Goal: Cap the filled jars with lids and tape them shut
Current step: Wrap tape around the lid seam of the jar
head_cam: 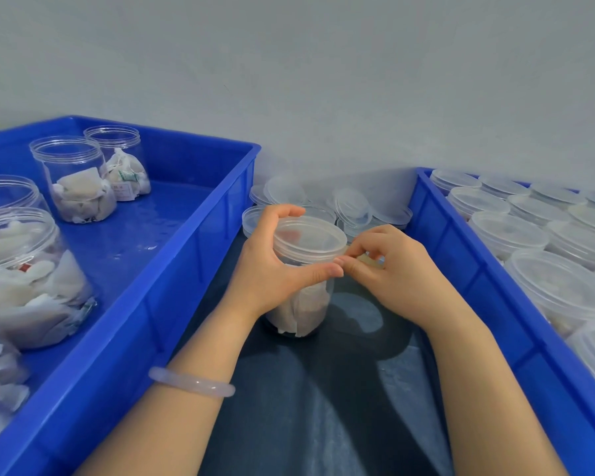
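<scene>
Fingers (pixel 284 210) of the left hand (pixel 263 269) curl round the far side of the lid (pixel 310 235), with the thumb pressed across the front just under its rim. The jar (pixel 303 304) is gripped at the neck as it stands upright on the dark tabletop (pixel 323 389). To the jar's right, touching the lid's edge, the right hand (pixel 404 274) has its fingertips (pixel 349 266) pinched on what looks like a short pale piece of tape (pixel 371 260). I can't make out how much of it has stuck down. Left of the jar sits a blue bin (pixel 193 262) of open filled jars (pixel 73 180), and right of it a second bin (pixel 474 266) of capped ones (pixel 509 231). Loose lids (pixel 354 204) lie just behind it.

Trouble I'd expect: the tape could cling to the pinching fingers or fold on itself, and lift as they let go. If the lid sits crooked, taping would lock in a gap. Pulling sideways with the grip so high could also tip the jar.
</scene>
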`<state>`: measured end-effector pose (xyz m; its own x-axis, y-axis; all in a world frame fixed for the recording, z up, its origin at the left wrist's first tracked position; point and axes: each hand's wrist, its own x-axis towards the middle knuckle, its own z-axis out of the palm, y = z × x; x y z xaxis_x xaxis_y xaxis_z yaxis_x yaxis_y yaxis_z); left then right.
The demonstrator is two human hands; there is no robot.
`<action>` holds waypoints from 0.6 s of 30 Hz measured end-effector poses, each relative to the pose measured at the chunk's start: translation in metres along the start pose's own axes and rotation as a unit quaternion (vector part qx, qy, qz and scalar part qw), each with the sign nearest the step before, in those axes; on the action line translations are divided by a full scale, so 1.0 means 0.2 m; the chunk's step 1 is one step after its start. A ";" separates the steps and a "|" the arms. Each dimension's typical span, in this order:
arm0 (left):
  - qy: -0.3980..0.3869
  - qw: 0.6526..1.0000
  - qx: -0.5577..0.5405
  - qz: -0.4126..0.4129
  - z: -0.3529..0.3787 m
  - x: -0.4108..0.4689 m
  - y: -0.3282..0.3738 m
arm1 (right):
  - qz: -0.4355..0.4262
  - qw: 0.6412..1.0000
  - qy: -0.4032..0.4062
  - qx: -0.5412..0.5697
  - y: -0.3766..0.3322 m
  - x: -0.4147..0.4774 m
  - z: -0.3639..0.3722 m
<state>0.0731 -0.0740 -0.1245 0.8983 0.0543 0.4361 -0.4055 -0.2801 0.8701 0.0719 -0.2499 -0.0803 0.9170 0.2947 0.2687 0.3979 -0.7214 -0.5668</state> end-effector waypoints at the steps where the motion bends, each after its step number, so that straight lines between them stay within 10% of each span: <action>1: 0.004 1.000 -0.007 -0.002 0.00 0.00 0.00 | 0.004 1.000 0.005 0.000 0.00 0.00 0.00; 14: 0.029 0.987 -0.151 -0.046 -0.06 0.03 -0.03 | 0.042 0.998 -0.020 0.050 -0.08 0.00 0.05; 18: 0.112 0.932 -0.320 -0.129 -0.15 0.08 -0.05 | 0.071 0.994 0.046 0.073 0.00 -0.04 -0.09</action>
<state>0.0868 -0.0420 -0.1202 0.9507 0.2601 0.1686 -0.2641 0.3950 0.8799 0.0648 -0.2636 -0.0673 0.9608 0.1328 0.2433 0.2697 -0.6508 -0.7097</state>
